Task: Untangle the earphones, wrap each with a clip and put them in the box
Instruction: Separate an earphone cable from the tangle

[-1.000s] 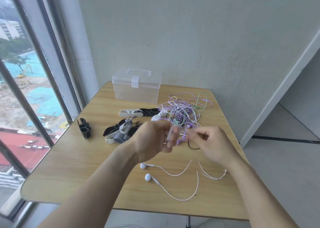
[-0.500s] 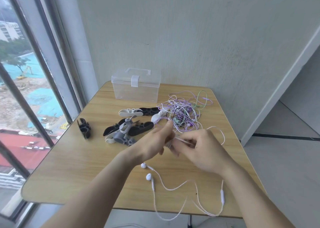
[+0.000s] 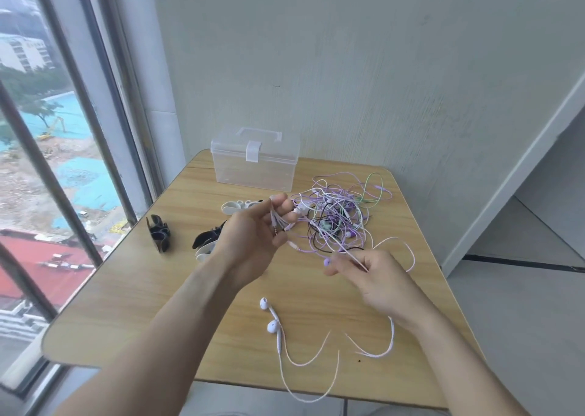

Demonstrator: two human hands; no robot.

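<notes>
Earphones: white pair (image 3: 272, 327), both buds flat on near tabletop (image 3: 158, 289), cord looping over front edge and up to both hands. Left hand (image 3: 253, 241) raised, fingers pinching plug end. Right hand (image 3: 373, 276) fingers pinching white cord just beside purple-and-black tangle (image 3: 335, 219). Step, as judged: freeing white pair from tangle. Next move calls for drawing cord clear without tightening knots. Clips (image 3: 160, 233) lie left. Clear box (image 3: 256, 159) shut, at far edge.

Box (image 3: 255, 162) at table (image 3: 133, 289) back; tangle (image 3: 338, 216) right of it, clips (image 3: 158, 232) left, earbuds (image 3: 269, 316) near front edge.
</notes>
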